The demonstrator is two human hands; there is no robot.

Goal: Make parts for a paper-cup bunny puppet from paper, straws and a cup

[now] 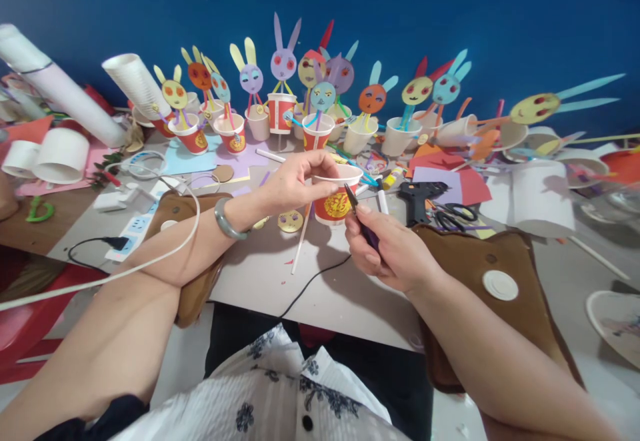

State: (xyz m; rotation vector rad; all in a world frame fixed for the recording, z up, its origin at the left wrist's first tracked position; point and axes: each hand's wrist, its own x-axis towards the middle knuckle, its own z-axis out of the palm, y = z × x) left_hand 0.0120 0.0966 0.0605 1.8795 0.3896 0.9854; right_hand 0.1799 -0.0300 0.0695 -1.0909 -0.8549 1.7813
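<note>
A red paper cup (336, 209) with a gold print and a white rim stands on the table in front of me. My left hand (305, 178) pinches its rim on the left side, the thumb outside and some fingertips hidden behind the edge. In my right hand (383, 244) is a dark pointed tool (369, 233) with a purple handle, gripped in closed fingers. Its tip lies against or just before the right side of the cup; contact cannot be made out. Below the cup are a yellow paper face (290, 221) and a thin white stick (301, 244).
Rabbit figures in paper cups, such as a purple one (283, 64), line the blue wall. A black glue gun (423, 200) and black scissors (455, 216) lie to the right. Brown cushions (480, 308) flank my forearms. A white cable (165, 251) crosses my left arm.
</note>
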